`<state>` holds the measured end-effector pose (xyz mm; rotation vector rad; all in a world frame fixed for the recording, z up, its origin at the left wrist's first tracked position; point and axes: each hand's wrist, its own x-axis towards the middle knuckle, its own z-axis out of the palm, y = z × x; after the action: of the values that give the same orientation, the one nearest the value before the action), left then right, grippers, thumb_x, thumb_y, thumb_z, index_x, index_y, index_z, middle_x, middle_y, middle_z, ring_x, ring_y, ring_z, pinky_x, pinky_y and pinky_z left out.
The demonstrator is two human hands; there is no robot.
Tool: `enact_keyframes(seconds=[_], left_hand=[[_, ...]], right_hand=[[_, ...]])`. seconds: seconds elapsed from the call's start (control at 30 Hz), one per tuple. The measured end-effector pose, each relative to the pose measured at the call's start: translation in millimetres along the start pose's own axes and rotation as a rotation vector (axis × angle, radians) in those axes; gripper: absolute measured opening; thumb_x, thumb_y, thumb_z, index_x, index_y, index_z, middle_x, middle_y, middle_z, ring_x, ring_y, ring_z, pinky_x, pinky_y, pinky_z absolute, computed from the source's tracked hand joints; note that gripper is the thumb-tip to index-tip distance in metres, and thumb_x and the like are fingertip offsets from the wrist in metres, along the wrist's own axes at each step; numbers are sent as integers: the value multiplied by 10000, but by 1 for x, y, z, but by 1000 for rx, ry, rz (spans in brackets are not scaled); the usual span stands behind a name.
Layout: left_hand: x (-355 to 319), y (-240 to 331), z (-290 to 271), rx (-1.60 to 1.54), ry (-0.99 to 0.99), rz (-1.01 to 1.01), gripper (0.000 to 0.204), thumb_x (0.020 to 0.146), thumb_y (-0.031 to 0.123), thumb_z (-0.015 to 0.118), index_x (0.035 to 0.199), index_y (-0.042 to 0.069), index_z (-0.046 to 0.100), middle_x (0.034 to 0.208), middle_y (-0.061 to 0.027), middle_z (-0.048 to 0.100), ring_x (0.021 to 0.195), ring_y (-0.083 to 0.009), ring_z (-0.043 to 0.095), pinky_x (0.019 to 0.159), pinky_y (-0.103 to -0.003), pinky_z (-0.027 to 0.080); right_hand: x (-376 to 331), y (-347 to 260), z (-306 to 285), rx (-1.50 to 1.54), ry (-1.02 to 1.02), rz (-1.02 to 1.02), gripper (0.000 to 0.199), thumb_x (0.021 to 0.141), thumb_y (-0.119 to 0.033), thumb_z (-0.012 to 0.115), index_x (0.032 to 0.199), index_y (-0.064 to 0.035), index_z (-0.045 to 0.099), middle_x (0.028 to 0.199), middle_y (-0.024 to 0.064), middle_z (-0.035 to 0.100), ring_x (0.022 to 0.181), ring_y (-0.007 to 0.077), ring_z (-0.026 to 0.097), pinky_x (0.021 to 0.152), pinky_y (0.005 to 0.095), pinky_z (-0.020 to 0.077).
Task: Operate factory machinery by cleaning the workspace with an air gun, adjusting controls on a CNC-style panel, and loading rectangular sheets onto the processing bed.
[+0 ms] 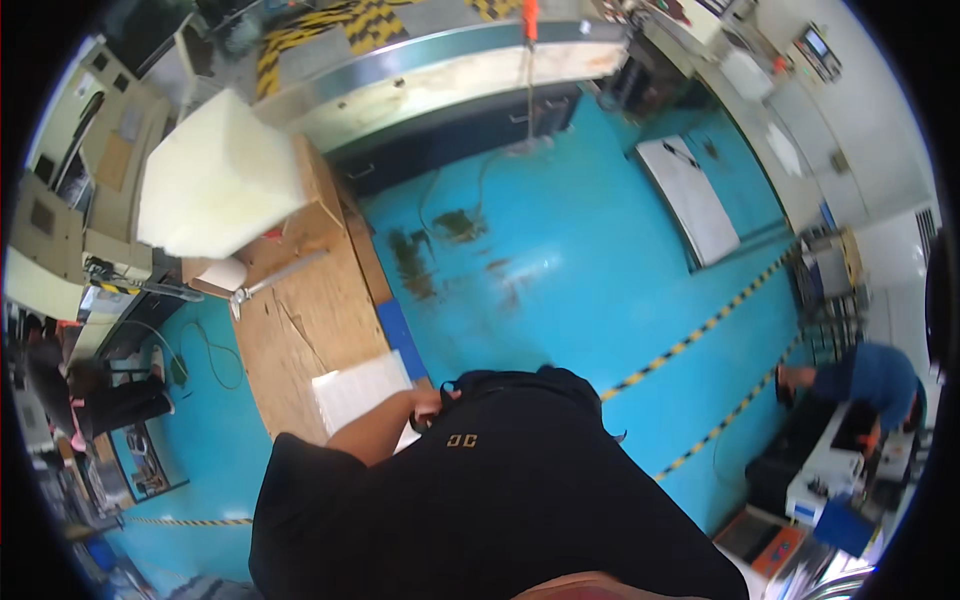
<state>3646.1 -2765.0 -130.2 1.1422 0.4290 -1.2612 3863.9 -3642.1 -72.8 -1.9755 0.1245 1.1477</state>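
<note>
— Black shirt (480, 500) nearest the lens, filling bottom centre. Next in size?

— Blue floor (560, 310), glossy. Dark stains (409, 264) left of middle; black-and-yellow tape (700, 333) running slantwise at right. Then a long pale machine base (470, 90) across the top.

— Furniture close by?

— Plywood bench (268, 360), on the wearer's left, blue strip (398, 335) along its right edge. Bulky white block (215, 175), foam-like, at the far end.

— People?

— Person in a blue top (875, 385), far right, bent over equipment. Another in dark clothes (115, 405), far left, blurred.

— Smaller items?

— White sheet (350, 392), flat on the bench's near end; left forearm (370, 436) crosses its near part. Caliper-like metal tool (282, 276) lies slantwise farther up, close to the block.

— Hands?

— Left hand (427, 402) by the sheet's right edge, at the waist. Fingers partly hidden against black folds; cannot tell whether they grip anything. Right hand out of sight, so its state cannot be told.
</note>
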Motion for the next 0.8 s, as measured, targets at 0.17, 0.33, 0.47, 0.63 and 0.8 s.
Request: enact_keyframes(seconds=[0.17, 0.33, 0.47, 0.63, 0.8], left_hand=[[21, 4, -40, -275, 210, 148, 524, 944, 504, 476, 1239, 83, 578, 1084, -95, 676, 865, -246, 651, 758, -436, 519], [72, 52, -105, -796, 229, 119, 380, 976, 370, 528, 1215, 82, 591, 1023, -93, 680, 829, -189, 644, 727, -352, 519], [-21, 193, -95, -572, 657, 178, 442, 954, 386, 568, 1299, 113, 534, 1134, -65, 634, 948, -168, 595, 786, -354, 498], [-116, 227, -151, -733, 1064, 342, 490, 940, 323, 602, 1380, 149, 475, 1192, -22, 597, 1025, -165, 559, 838, -342, 477], [-273, 305, -217, -691, 1206, 990, 469, 953, 248, 581, 1359, 39, 472, 1212, -63, 592, 1108, -163, 553, 912, -332, 465]], right_hand=[[138, -367, 263, 264, -332, 80, 463, 927, -392, 589, 1301, -128, 516, 1164, 100, 620, 964, 267, 632, 780, 456, 545], [348, -616, 159, -322, 140, -195, 739, 898, -470, 606, 1419, 3, 382, 1356, 203, 510, 1077, 311, 614, 799, 425, 564], [506, -830, 138, -509, 227, -770, 768, 912, -480, 575, 1437, 33, 349, 1354, 261, 511, 1287, 353, 476, 1068, 408, 371], [600, -1033, 173, -546, 497, -1124, 616, 925, -483, 539, 1338, -28, 499, 865, 252, 668, 861, 435, 641, 761, 483, 491], [679, -1092, 147, -507, 701, -1141, 467, 882, -469, 612, 992, -24, 702, 827, 191, 677, 756, 364, 637, 751, 484, 486]])
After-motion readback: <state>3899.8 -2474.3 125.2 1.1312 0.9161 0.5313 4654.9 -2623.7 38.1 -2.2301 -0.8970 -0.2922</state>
